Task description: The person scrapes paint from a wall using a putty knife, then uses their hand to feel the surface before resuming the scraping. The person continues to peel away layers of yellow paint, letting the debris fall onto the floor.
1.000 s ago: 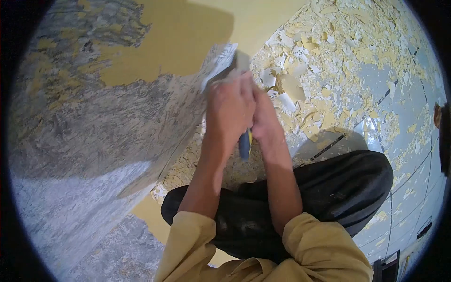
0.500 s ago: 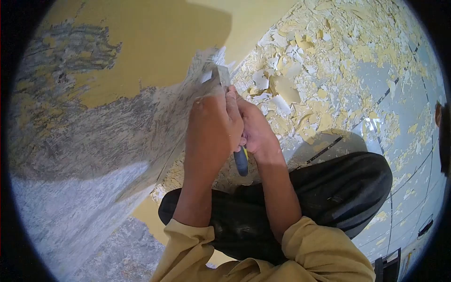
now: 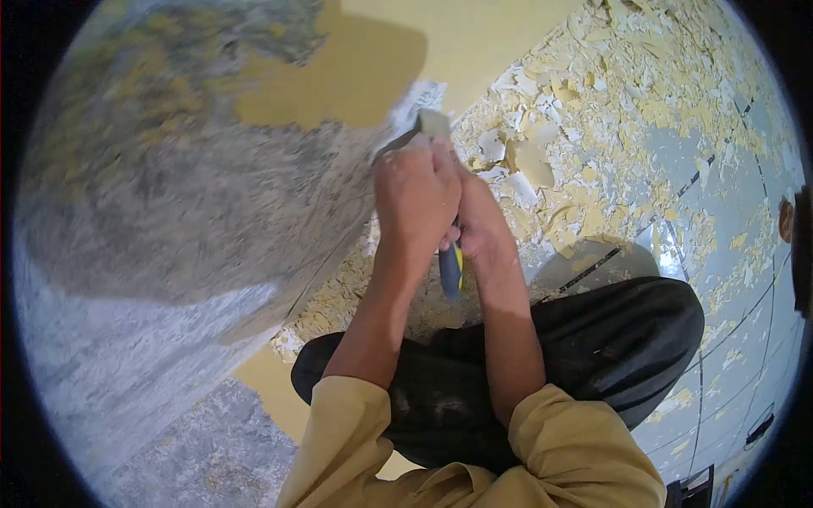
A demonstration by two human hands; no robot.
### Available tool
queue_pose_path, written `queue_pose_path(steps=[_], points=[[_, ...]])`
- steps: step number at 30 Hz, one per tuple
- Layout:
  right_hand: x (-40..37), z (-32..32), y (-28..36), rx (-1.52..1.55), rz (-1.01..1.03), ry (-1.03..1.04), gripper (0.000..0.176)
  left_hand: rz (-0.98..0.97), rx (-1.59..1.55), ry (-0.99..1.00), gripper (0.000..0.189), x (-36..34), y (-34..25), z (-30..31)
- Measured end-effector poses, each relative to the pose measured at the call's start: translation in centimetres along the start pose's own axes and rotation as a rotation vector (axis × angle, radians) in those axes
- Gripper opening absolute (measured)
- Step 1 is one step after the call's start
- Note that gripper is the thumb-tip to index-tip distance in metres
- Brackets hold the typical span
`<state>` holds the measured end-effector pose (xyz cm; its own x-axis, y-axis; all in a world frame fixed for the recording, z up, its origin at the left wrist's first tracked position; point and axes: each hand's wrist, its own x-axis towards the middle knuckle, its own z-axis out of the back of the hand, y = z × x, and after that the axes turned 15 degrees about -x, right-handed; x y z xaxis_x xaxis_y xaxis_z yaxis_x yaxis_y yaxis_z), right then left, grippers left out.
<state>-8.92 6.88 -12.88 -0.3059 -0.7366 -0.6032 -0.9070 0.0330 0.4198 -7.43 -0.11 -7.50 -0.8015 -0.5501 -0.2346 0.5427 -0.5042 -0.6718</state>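
Note:
Both my hands are wrapped around one scraper [image 3: 451, 275] with a dark grey and yellow handle. My left hand [image 3: 417, 190] covers the upper part, and my right hand [image 3: 481, 212] grips from the right side. The handle's end sticks out below the fingers, toward me. Beyond the knuckles the flat metal blade [image 3: 434, 124] lies at the low edge of the wall [image 3: 339, 72], by a freshly bared whitish strip. Yellow paint still covers the wall above, while rough grey plaster [image 3: 229, 212] shows to the left. My fingers hide the middle of the scraper.
Yellow and white paint flakes [image 3: 627, 152] lie thickly over the tiled floor [image 3: 677, 144] to the right. My bent leg in dark trousers [image 3: 610, 347] is close below my hands. A dark object [image 3: 800, 250] stands at the far right edge.
Both hands and the scraper have shifted right and slightly up along the wall's lower edge. The whitish scraped strip near the blade looks larger. My grip is unchanged.

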Motion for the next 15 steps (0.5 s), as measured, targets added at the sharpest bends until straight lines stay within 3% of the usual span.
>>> queue_pose_path(steps=[1, 4, 6, 9, 10, 12, 15], points=[[0.8, 0.9, -0.3, 0.028, 0.014, 0.078, 0.05, -0.003, -0.003, -0.013, 0.037, 0.0, 0.2, -0.4], [1.6, 1.4, -0.8, -0.016, 0.108, 0.05, 0.052, -0.139, 0.079, -0.13, 0.036, 0.4, 0.7, -1.0], [1.4, 1.3, -0.8, 0.005, 0.105, 0.088, 0.051, -0.032, -0.029, -0.057, 0.034, 0.4, 0.7, -0.9], [1.0, 0.2, -1.0, 0.065, 0.062, 0.0, 0.05, -0.09, 0.086, -0.015, 0.032, 0.2, 0.4, -0.1], [1.2, 0.2, -1.8, 0.122, 0.069, 0.102, 0.049, -0.092, 0.077, -0.011, 0.032, 0.0, -0.5, 0.6], [1.1, 0.4, -2.1, 0.186, 0.063, 0.198, 0.048, 0.106, -0.02, 0.081, 0.029, -0.5, -1.6, 1.7], [0.8, 0.1, -1.5, 0.173, 0.01, 0.186, 0.048, 0.137, -0.039, 0.062, 0.03, -0.6, -1.1, 1.5]])
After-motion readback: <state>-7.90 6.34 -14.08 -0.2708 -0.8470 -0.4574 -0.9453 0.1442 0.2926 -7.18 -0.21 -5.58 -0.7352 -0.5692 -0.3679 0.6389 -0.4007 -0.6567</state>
